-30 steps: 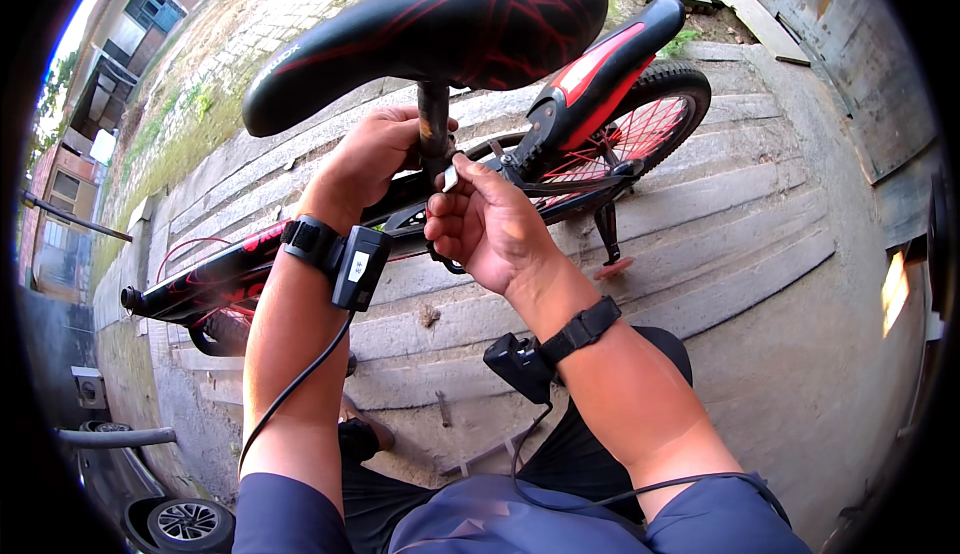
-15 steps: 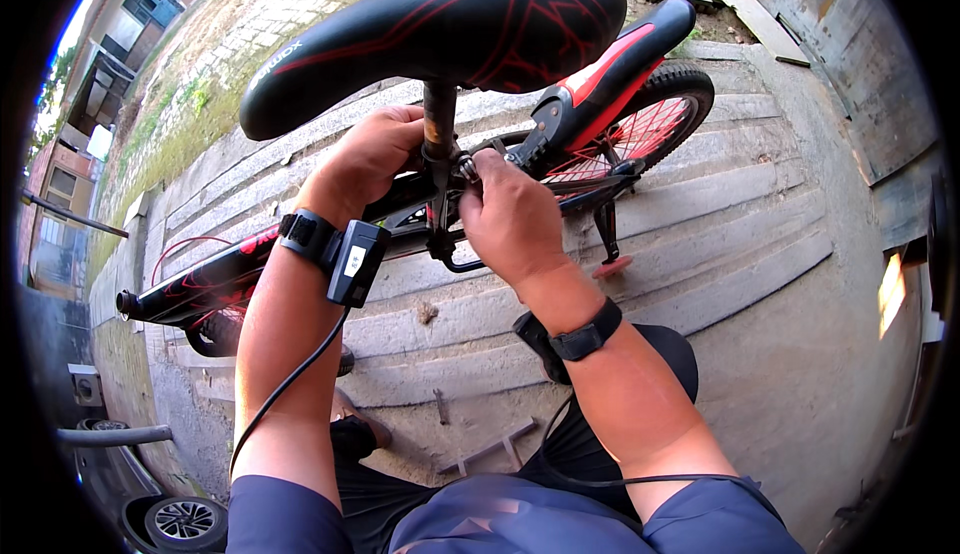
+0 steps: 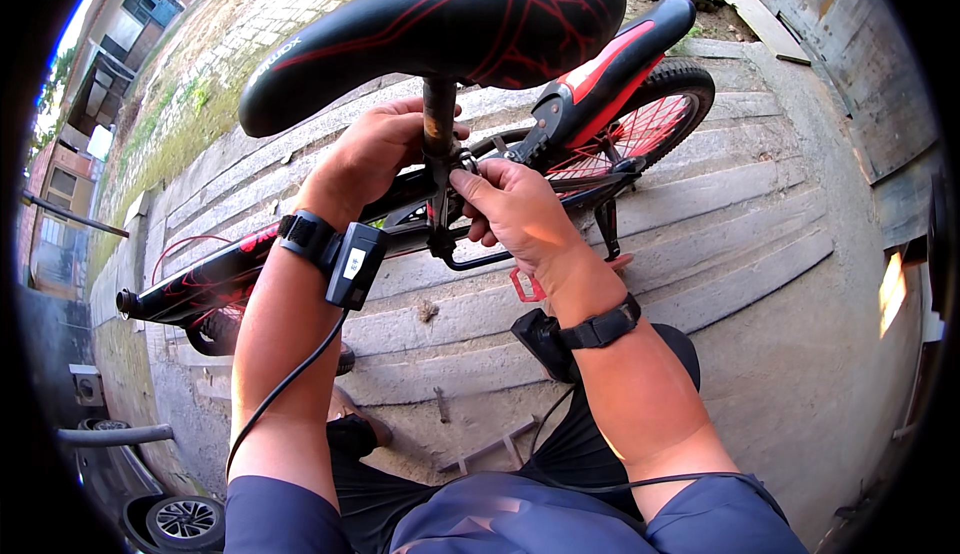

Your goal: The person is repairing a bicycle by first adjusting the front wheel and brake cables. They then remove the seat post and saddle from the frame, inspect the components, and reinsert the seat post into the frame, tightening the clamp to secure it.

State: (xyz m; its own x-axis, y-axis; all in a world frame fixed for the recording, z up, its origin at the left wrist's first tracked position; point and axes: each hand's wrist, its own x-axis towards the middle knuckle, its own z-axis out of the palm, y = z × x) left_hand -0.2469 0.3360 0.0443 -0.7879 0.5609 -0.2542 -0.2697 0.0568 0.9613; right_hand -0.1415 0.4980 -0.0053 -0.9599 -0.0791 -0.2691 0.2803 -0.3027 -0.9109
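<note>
Head cam shows a bike with both bare hands working just under its seat [image 3: 430, 29]. So the seat is black with thin red lines, sitting on a scuffed seat post [image 3: 438, 119] that goes down into the frame [image 3: 190, 286]. Right hand [image 3: 522, 209] has thumb and fingers pinched together on the metal clamp [image 3: 466, 162] at the bottom of the post, other fingers curled in below. Left hand [image 3: 372, 159] is on the other side, fingers wrapped round behind the post, but the post hides most of that, so I can't tell if it's actually gripping anything.

Off to the right there's the rear wheel [image 3: 692, 99] with red spokes, a black and red fender [image 3: 625, 74] over it, and a red pedal [image 3: 527, 286] pokes out beside the right wrist. Both wrists wear black straps with little boxes, cables running back. Ground's grooved concrete [image 3: 400, 339], with a dark car [image 3: 110, 474] bottom left.
</note>
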